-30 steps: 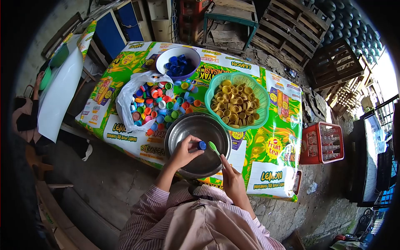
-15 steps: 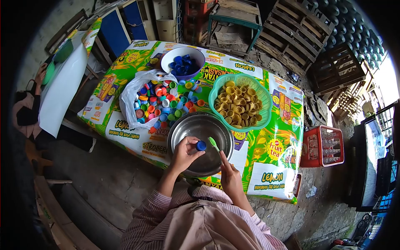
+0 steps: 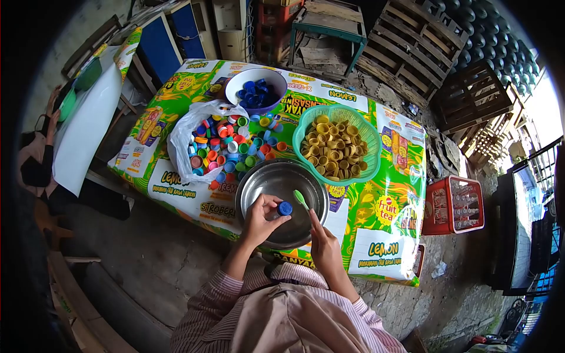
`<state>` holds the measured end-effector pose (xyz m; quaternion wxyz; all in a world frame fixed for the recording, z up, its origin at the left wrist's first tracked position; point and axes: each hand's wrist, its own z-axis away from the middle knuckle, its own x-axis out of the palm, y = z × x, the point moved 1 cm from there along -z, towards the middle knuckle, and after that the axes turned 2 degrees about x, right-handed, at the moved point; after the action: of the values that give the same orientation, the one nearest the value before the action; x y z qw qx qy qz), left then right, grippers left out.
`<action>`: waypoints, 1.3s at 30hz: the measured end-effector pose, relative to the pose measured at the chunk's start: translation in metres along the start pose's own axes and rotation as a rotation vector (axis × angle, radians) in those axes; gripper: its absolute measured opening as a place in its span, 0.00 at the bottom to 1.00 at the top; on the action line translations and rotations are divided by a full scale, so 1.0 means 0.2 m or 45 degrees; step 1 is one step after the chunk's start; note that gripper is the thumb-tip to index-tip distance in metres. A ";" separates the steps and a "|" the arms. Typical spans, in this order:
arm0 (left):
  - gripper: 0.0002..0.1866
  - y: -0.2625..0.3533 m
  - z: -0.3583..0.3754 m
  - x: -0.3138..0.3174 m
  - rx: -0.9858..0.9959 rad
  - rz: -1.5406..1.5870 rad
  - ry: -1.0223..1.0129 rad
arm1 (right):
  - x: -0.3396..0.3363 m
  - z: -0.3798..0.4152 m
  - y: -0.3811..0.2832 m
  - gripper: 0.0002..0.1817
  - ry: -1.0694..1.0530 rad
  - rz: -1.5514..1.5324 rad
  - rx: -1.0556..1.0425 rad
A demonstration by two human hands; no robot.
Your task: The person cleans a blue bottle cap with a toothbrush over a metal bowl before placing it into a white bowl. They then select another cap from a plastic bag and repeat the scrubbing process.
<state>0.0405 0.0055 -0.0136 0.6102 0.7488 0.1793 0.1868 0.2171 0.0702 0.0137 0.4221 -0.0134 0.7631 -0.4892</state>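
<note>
My left hand pinches a dark blue bottle cap between thumb and fingers, above a metal basin. In my right hand is a green toothbrush, its head tilted toward the cap but apart from it. Behind the basin, a white plastic bag lies open with many mixed-colour caps spilling out. A green basket of yellow-brown caps stands to the right. At the back, a purple-and-white bowl holds dark blue caps.
A printed plastic cover lies over the table. On the left, another person's hand is beside a second table with a white sheet and green bowls. A red crate of bottles stands on the floor at right; wooden pallets lean behind.
The view has shifted slightly. Both hands stay over the basin, still with the blue cap and the toothbrush, with hardly any movement.
</note>
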 end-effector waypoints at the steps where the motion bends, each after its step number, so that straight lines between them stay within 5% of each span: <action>1: 0.21 0.01 0.00 0.00 0.001 -0.001 0.000 | -0.01 0.01 -0.03 0.29 0.000 -0.001 -0.001; 4: 0.22 0.01 -0.02 0.00 -0.025 -0.019 0.022 | 0.00 0.08 -0.07 0.29 -0.193 0.089 -0.107; 8: 0.20 0.00 0.00 0.00 0.026 0.029 0.058 | -0.01 0.04 0.00 0.29 -0.011 0.026 0.032; 12: 0.21 0.01 0.00 -0.01 -0.041 0.118 0.065 | -0.01 0.08 -0.07 0.29 -0.151 0.016 -0.117; 16: 0.21 0.03 0.00 -0.01 -0.108 0.152 0.045 | -0.01 0.02 0.00 0.29 -0.029 -0.079 0.077; 30: 0.11 0.04 0.03 0.00 -0.397 0.499 -0.060 | -0.02 0.03 -0.05 0.30 -0.094 -0.193 -0.003; 33: 0.13 0.04 0.04 0.00 -0.527 0.720 -0.036 | 0.00 0.04 -0.05 0.30 -0.109 -0.208 -0.052; 36: 0.14 0.03 0.05 0.00 -0.488 0.860 -0.089 | -0.01 0.02 -0.03 0.30 -0.191 -0.227 0.183; 39: 0.15 0.02 0.06 -0.01 -0.540 1.041 -0.088 | -0.02 0.03 -0.08 0.30 -0.164 -0.301 0.010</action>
<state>0.0447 -0.0053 -0.0126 0.6317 0.6225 -0.1932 0.4196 0.2174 0.0593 0.0262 0.4098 -0.1328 0.7255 -0.5367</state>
